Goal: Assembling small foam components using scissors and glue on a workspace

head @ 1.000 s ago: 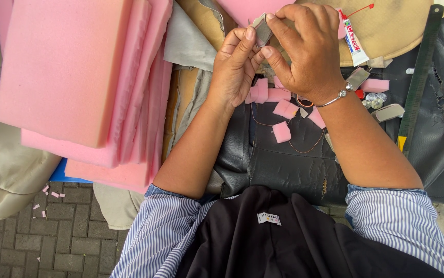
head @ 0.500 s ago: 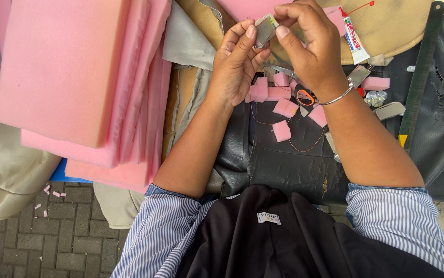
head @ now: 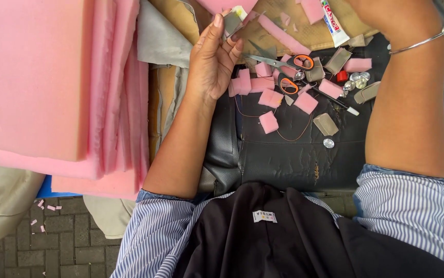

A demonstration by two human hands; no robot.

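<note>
The small grey-brown piece [head: 230, 22] sits up at the top of the view, pinched in the fingertips of the left hand [head: 212, 62], fingers stretched long and curled only at the tips around it; a bit of white shows at its upper edge, too small to tell what it is. The right hand [head: 387, 15] is mostly out of the top of the view, only its wrist and a silver bangle [head: 420, 42] show; whether it is open or closed I cannot tell. Just right of the left hand lie orange-handled scissors [head: 289, 69] on the black leather worktop [head: 294, 154], with pink foam squares [head: 269, 98] scattered around them; a few more grey-brown pieces [head: 326, 123] and shiny round studs [head: 358, 80] sit near the right forearm; a glue tube [head: 333, 23] rests on the tan sheet above. Thick pink foam slabs [head: 41, 77] are stacked at left.
</note>
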